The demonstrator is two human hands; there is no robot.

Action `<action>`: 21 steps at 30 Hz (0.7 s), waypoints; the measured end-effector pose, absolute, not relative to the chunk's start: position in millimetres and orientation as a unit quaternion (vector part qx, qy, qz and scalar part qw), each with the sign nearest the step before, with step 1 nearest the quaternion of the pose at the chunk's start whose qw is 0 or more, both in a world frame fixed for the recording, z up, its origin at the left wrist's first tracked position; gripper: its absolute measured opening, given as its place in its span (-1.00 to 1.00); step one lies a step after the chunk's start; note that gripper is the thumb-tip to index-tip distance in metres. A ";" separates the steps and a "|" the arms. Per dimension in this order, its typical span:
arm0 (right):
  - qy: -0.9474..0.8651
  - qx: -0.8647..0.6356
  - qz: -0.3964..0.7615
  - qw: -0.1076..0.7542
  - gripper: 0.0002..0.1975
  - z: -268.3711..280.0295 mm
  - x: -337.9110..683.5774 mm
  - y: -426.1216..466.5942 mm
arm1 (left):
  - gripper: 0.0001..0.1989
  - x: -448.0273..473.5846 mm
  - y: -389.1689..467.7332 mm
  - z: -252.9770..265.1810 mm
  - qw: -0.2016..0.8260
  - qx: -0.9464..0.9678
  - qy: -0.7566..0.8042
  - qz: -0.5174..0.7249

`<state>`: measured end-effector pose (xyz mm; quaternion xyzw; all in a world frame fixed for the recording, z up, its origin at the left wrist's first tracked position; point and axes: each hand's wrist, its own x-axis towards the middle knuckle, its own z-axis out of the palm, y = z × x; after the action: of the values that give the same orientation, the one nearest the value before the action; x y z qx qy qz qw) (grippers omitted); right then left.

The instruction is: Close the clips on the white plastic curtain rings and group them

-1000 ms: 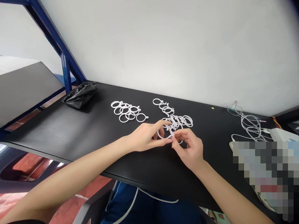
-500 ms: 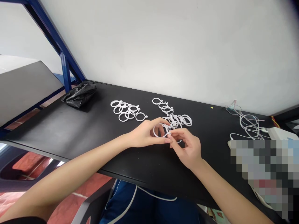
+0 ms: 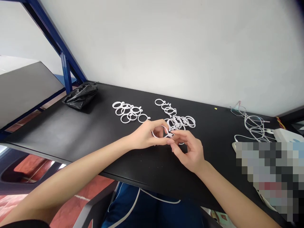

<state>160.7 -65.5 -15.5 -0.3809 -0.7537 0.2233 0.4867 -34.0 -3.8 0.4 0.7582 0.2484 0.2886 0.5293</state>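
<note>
A white plastic curtain ring (image 3: 170, 135) is held above the desk, its small eyelet end toward the right. My left hand (image 3: 147, 135) curls its fingers and thumb around the ring, gripping it near that end. The fingertips of my right hand (image 3: 191, 150) are pinched together at the eyelet, touching the ring; the exact contact is partly hidden. Just behind my hands lies a heap of similar white rings (image 3: 177, 121), with a few more trailing toward the wall. Another cluster of white rings (image 3: 132, 111) rests farther left.
A crumpled black plastic bag (image 3: 82, 96) lies at the black desk's (image 3: 59, 126) far left corner. On the right are eyeglasses (image 3: 238, 109), tangled white cables (image 3: 255, 126), a white box (image 3: 286, 136) and a blurred-out object. A white wall (image 3: 178, 57) rises behind the desk.
The held ring has shifted slightly left and tilted within my left hand's grip. My right fingertips stay at its eyelet end. The ring piles on the desk look the same.
</note>
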 end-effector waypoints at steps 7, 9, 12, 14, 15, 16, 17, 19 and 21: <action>-0.751 -0.390 0.202 0.493 -0.74 -14.6 160.0 -65.7 | -0.71 -33.9 -1.6 -1.7 0.515 0.762 0.247 0.304; -0.750 -0.397 0.189 0.494 -0.76 -14.5 159.6 -65.0 | -0.71 -33.6 -2.2 -2.3 0.504 0.771 0.249 0.299; -0.748 -0.410 0.168 0.495 -0.83 -14.4 159.2 -64.0 | -0.69 -33.9 -3.1 -2.7 0.494 0.779 0.252 0.293; -0.748 -0.419 0.154 0.490 -0.87 -14.3 158.9 -63.5 | -0.69 -34.3 -3.2 -2.5 0.484 0.784 0.259 0.290; -0.749 -0.422 0.150 0.488 -0.88 -14.2 158.7 -63.4 | -0.68 -34.5 -3.1 -2.3 0.478 0.787 0.261 0.289; -0.749 -0.424 0.148 0.488 -0.89 -14.2 158.6 -63.3 | -0.69 -34.7 -3.0 -2.1 0.473 0.790 0.263 0.289; -0.748 -0.424 0.147 0.489 -0.89 -14.1 158.4 -63.3 | -0.69 -34.7 -2.9 -1.8 0.469 0.793 0.264 0.288; -0.746 -0.418 0.145 0.498 -0.88 -14.1 158.2 -63.1 | -0.70 -34.6 -2.9 -1.1 0.461 0.796 0.263 0.290; -0.747 -0.405 0.134 0.510 -0.85 -14.1 158.3 -62.6 | -0.71 -34.4 -3.2 -0.5 0.456 0.799 0.264 0.292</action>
<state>158.3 -62.6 -14.1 -0.4053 -0.7466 0.1336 0.5104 -34.4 -3.2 -0.5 0.7985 0.2635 0.2919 0.4558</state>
